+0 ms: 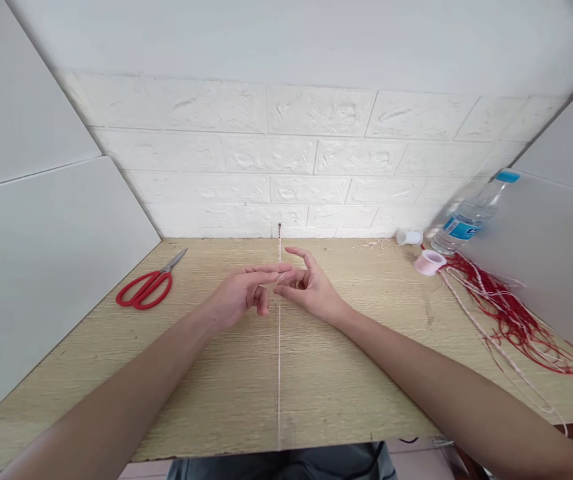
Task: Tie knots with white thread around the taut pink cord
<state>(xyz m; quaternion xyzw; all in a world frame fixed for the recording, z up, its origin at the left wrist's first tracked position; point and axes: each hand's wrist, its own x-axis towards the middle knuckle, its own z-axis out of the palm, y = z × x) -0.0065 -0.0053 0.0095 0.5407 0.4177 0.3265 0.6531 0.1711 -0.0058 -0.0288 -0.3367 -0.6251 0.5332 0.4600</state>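
A thin pale cord (279,373) runs taut from a small hole at the wall's foot to the table's front edge. Its far part (280,250) is thicker and looks braided or knotted, pink and darker near the wall. My left hand (246,290) is at the cord from the left, two digits stretched together across it and the others curled below. From the right, my right hand (314,287) meets it, thumb and a finger pinching a fine thread (280,277), index finger raised. Short loose thread ends (277,305) show just under the hands. The fingertips partly hide the cord.
Red-handled scissors (149,287) lie at left. On the right are a pink thread spool (429,262), a white spool (409,237), a water bottle (471,217) and a heap of red cords (511,300) with pale braided strands. White panels flank the wooden table (206,393).
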